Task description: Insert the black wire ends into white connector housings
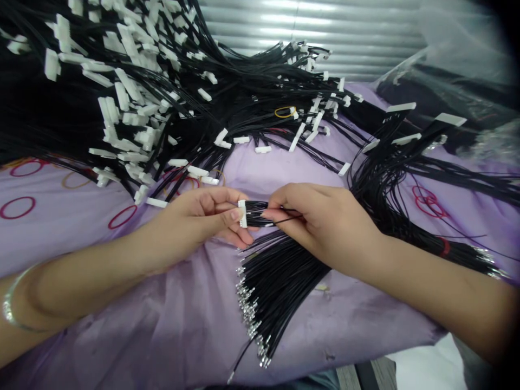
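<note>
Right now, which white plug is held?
The white plug pinched in the left hand, its black wires running to the right hand; the other plugs are in neither hand.

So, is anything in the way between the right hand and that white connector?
Nothing visible blocks it: only black wires span the gap from the white connector, held in the left hand, to the right hand.

Your left forearm (101, 276) wears silver
A slim, shiny silver-coloured metal bangle (7, 309) curves around that forearm; your right forearm (434, 290), right hand (325, 216) and left hand (211, 214) are bare.
</note>
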The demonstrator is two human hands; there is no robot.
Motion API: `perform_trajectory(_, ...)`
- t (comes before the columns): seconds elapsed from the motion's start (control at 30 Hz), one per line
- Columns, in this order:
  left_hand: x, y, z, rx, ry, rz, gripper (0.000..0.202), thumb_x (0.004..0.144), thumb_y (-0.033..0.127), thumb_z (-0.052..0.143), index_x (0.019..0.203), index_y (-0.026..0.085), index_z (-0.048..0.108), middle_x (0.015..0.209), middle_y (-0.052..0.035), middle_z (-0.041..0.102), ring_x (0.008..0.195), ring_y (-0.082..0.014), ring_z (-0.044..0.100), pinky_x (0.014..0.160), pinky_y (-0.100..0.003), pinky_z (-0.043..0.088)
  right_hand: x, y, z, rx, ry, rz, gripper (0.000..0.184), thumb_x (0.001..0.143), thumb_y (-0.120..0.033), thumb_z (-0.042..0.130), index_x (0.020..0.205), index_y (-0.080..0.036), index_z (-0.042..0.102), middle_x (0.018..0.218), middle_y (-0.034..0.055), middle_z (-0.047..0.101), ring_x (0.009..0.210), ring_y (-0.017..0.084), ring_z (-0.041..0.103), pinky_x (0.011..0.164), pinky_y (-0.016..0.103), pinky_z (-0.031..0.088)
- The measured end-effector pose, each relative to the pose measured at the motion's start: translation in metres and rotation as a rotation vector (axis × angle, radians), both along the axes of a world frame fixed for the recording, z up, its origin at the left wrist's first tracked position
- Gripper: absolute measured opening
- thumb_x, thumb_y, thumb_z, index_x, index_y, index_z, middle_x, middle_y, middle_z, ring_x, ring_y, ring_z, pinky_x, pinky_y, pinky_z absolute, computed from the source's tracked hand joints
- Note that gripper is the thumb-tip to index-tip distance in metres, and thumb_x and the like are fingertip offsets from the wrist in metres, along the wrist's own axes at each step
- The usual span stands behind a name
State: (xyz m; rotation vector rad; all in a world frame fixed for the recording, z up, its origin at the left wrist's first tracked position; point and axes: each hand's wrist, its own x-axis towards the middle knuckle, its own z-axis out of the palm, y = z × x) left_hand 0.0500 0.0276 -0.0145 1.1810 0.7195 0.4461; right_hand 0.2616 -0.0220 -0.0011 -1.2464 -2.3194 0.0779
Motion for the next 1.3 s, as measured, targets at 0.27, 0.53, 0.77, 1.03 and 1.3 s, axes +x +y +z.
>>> perform_trajectory(0.27,0.002,0.0,0.001,0.007,0.021,0.01,0.011,0.087,0.022,0.066,0.093,0.013,0.063,0.072,-0.0039,0.072,0.065,-0.0121,0.068,0.066,-0.016,0.057,-0.008,0.001,-0.008,0.074,-0.107,0.04,0.027,0.097,-0.027,0.042,0.084,-0.012,0.06,0.074,0.0047,0.066,0.061,0.013,0.058,0.054,0.024,0.038)
perform_trajectory(0.53,0.003,-0.001,0.0,-0.054,-0.06,0.028,0.012,0.087,0.018,0.066,0.097,0.012,0.061,0.072,-0.0042,0.072,0.066,-0.0124,0.069,0.066,-0.018,0.058,0.008,0.006,0.009,-0.019,0.143,0.048,0.01,0.091,-0.02,0.051,0.09,-0.012,0.057,0.086,0.0063,0.064,0.077,0.013,0.06,0.068,0.024,0.046)
perform_trajectory(0.77,0.003,-0.004,-0.003,-0.131,-0.146,0.042,0.001,0.089,0.011,0.058,0.089,0.01,0.059,0.07,-0.0043,0.069,0.066,-0.0127,0.069,0.065,-0.021,0.058,0.02,0.006,0.014,-0.069,0.211,-0.016,0.015,0.094,-0.031,0.05,0.085,-0.021,0.058,0.069,-0.0013,0.063,0.057,0.01,0.056,0.05,0.022,0.041)
perform_trajectory(1.03,0.003,-0.003,-0.005,-0.137,-0.167,0.039,0.014,0.085,0.019,0.067,0.092,0.011,0.059,0.067,-0.0035,0.067,0.065,-0.0143,0.069,0.065,-0.023,0.058,0.015,0.003,0.01,-0.113,0.376,-0.022,0.023,0.098,-0.027,0.039,0.078,-0.021,0.049,0.068,0.0,0.049,0.061,0.012,0.048,0.056,0.026,0.043)
perform_trajectory(1.3,0.001,-0.002,-0.002,-0.093,-0.086,0.012,0.015,0.087,0.021,0.066,0.096,0.012,0.06,0.074,-0.0058,0.072,0.066,-0.0127,0.069,0.067,-0.02,0.057,0.01,0.005,0.007,-0.029,0.219,0.105,0.013,0.089,-0.015,0.057,0.097,-0.014,0.067,0.086,0.0044,0.066,0.075,0.01,0.061,0.068,0.022,0.05)
